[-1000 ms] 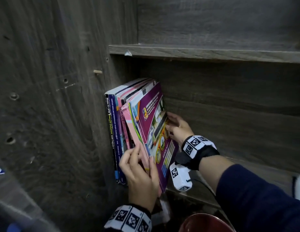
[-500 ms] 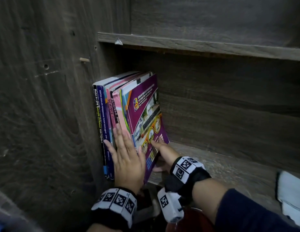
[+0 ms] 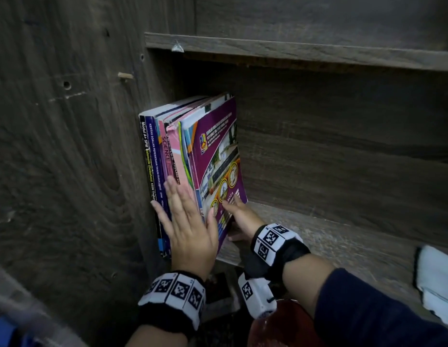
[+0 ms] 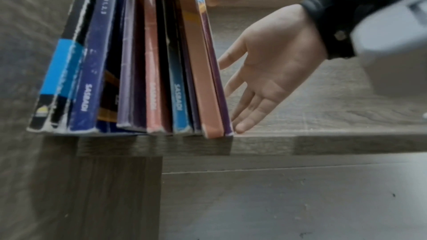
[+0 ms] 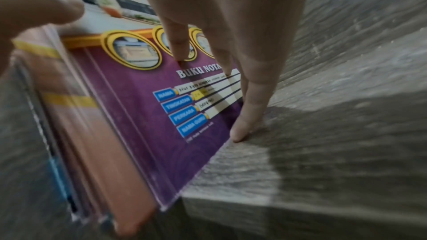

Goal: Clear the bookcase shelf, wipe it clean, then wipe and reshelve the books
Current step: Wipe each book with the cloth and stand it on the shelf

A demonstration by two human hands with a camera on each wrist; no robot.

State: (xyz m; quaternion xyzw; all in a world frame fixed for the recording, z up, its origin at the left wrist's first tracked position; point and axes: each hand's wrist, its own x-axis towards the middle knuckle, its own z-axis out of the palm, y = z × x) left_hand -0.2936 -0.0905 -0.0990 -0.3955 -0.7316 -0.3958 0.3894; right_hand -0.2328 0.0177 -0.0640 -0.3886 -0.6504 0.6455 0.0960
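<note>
Bookcase bay, dark wood-grain. Shelf (image 3: 330, 241) carries one row of books (image 3: 167, 156) standing upright, spines out, packed against the left side panel (image 3: 67, 171) and leaning slightly left. Outermost on the right is a purple notebook (image 3: 217, 156) with round yellow-ringed pictures and "BUKU NOTA" on the cover; next to it a pink one, then blue and dark spines further left. Bottom edges of the row sit at the front lip of the shelf per the left wrist view. Left hand (image 3: 190, 229) is flat, fingers straight and together, palm against the spines low down, gripping nothing. Right hand (image 3: 239, 219) is also flat and relaxed, fingers (image 5: 177, 43) extended along the lower part of the purple cover, little finger tip touching the shelf board right at the book's bottom corner; no grasp. Both wrists wear bands with black-and-white square markers. Upper shelf (image 3: 305, 50) runs above the bay, small pale scrap on its front edge near the left end. Wooden peg (image 3: 125, 76) sticks out of the side panel, drill holes around it. White cloth (image 3: 435, 284) lies on the shelf at far right, well apart from the books. Reddish round object (image 3: 280, 329) below the right wrist, can't tell what it is.
</note>
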